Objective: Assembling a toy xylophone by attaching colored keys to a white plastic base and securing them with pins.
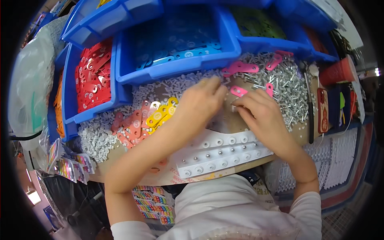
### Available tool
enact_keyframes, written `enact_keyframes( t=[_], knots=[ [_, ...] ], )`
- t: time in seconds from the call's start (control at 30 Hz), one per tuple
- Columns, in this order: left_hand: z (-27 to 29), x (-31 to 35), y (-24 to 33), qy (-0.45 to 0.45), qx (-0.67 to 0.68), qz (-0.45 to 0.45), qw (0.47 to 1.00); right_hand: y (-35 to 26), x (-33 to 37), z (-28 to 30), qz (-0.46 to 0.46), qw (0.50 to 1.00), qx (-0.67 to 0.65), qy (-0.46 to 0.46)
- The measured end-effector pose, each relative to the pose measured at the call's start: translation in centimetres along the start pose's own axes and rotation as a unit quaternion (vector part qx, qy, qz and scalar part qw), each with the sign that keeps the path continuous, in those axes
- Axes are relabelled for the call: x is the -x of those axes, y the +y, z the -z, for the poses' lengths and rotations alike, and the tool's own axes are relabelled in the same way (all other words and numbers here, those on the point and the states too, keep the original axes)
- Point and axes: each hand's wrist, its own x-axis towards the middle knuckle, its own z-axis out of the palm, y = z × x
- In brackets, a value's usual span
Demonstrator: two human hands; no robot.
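My left hand [204, 98] reaches over a heap of small white plastic caps [162, 91], fingers curled together; what they hold, if anything, is hidden. To its right, my right hand [259, 111] pinches a small white piece [233, 108] between thumb and fingertips. A white jig [214, 155] lies below both hands, with rows of round white caps and a row of silver pins. Close to my right fingers lies a pink plastic strip [239, 91] with holes. Yellow strips [162, 115] and coral strips [136, 127] lie left of my left hand.
Blue bins stand behind, holding red strips [94, 76], blue strips [188, 52] and green strips [258, 24]. Silver pins [290, 94] are heaped at right, beside a long dark tool [309, 108], a phone [322, 110] and a red cup [339, 72]. White caps [98, 136] pile up at left.
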Motion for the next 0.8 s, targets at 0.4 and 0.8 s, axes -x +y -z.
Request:
enact_keyframes(
  t=[0.4, 0.8],
  knots=[
    [0.9, 3.6, -1.7, 0.041, 0.075, 0.069, 0.994, -0.4, -3.1, -2.3, 0.003, 0.993, 0.084, -0.087],
    [25.0, 19.1, -16.8, -0.041, -0.401, 0.444, 0.8, -11.7, -13.0, -5.3, 0.316, 0.949, -0.018, 0.015]
  ],
)
